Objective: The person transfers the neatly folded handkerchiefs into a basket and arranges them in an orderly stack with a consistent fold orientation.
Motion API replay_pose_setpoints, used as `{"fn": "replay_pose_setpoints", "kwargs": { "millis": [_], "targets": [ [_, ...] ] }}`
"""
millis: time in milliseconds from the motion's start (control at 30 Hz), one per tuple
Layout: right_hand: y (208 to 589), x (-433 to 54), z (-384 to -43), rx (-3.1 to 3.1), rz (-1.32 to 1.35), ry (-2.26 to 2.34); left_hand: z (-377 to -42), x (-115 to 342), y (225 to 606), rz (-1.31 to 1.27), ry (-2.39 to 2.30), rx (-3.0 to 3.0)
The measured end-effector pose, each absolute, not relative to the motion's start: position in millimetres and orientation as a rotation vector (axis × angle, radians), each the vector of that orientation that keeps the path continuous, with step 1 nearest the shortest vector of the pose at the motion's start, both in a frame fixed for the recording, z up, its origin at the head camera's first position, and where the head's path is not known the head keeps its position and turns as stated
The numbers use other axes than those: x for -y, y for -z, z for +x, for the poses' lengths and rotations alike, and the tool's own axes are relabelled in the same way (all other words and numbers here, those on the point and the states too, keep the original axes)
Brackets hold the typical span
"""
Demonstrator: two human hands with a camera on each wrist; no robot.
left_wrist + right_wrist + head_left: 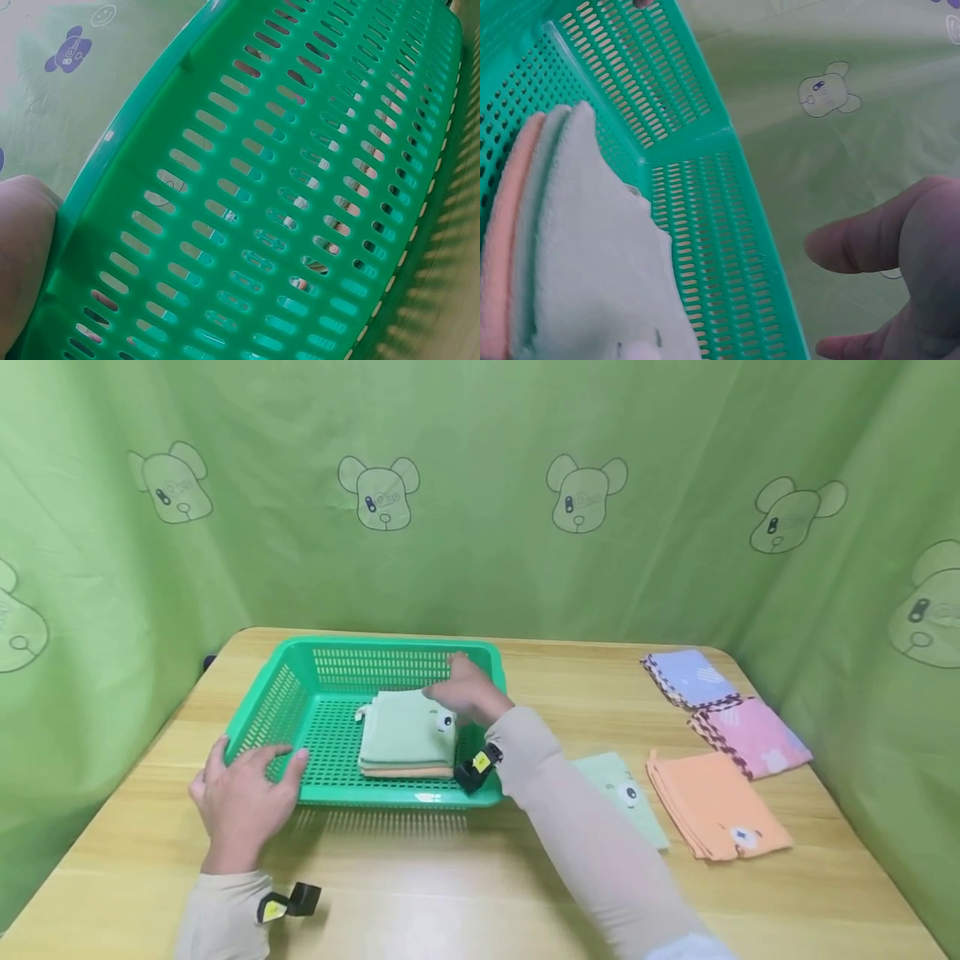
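Note:
A green plastic basket (315, 793) with slotted walls stands on the table. My left hand (243, 797) holds its near left corner, thumb over the rim; the left wrist view shows part of that hand (26, 255) at the rim. Inside the basket lies a stack of folded towels, a pale green towel (408, 727) with an animal face on top and an orange one (405, 772) below. Over the right side of the stack is my right hand (468, 687). In the right wrist view its thumb and a finger (855, 244) are spread apart, with nothing between them.
To the right lie more folded cloths: a pale green one (618, 793) partly behind my right forearm, an orange one (716, 806), a pink one (765, 739) and a blue one (690, 677). A green curtain (480, 568) encloses the wooden table (390, 885).

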State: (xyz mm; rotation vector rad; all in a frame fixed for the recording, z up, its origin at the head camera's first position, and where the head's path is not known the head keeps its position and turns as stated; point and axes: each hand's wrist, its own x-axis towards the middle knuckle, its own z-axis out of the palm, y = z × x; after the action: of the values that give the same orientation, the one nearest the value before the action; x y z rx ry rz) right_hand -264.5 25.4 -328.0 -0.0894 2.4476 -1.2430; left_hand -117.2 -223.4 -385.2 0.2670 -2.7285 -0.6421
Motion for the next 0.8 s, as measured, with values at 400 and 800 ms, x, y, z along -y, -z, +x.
{"fn": "replay_pose_setpoints", "kwargs": {
  "millis": [400, 800],
  "targets": [
    [302, -66, -272, -2.407, -0.073, 1.410, -118, 223, 385, 0.261, 0.641, 2.718],
    [291, -134, -284, -2.411, -0.028, 1.483, -117, 224, 386, 0.268, 0.644, 2.730]
  ]
}}
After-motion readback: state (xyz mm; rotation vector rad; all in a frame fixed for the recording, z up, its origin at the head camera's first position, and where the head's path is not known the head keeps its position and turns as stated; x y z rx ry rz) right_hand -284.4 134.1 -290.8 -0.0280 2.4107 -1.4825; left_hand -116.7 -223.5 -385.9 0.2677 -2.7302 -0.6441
